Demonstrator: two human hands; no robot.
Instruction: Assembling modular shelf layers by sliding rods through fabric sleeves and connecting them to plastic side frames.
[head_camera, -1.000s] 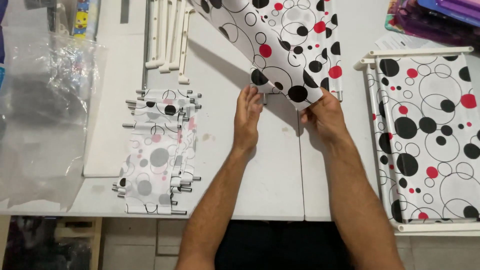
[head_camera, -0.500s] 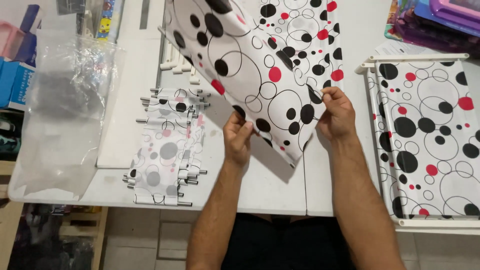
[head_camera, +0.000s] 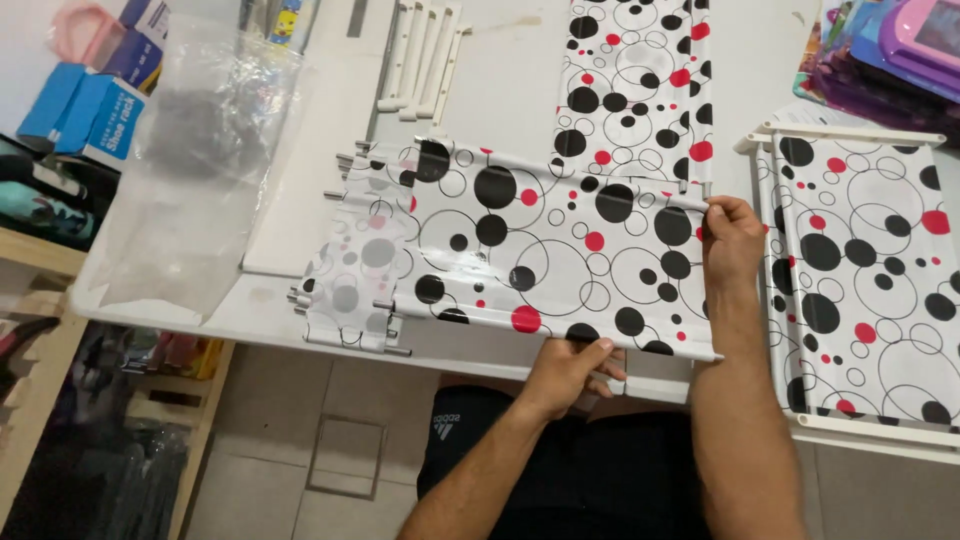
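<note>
While both hands hold a spotted fabric panel (head_camera: 545, 250) flat over the near edge of the white table (head_camera: 300, 200), the head view looks straight down on it; the panel is white with black and red dots and thin ringed circles, and thin rods run through its hems. The left hand (head_camera: 570, 372) pinches the panel's near hem from below, thumb on top and fingers curled under; the right hand (head_camera: 732, 238) grips the right end, fingers closed around the far corner where a rod end sticks out. Under the panel's left end lies a stack of folded spotted panels (head_camera: 350, 270) with metal rod ends poking out (paler, seen from the back side); another spotted strip (head_camera: 640, 90) runs away up the table. To the right sits a white frame with spotted fabric (head_camera: 865, 270) stretched across it; white plastic tubes (head_camera: 420, 60) lie at the top, and a clear plastic bag (head_camera: 195, 170) is crumpled on the left.
</note>
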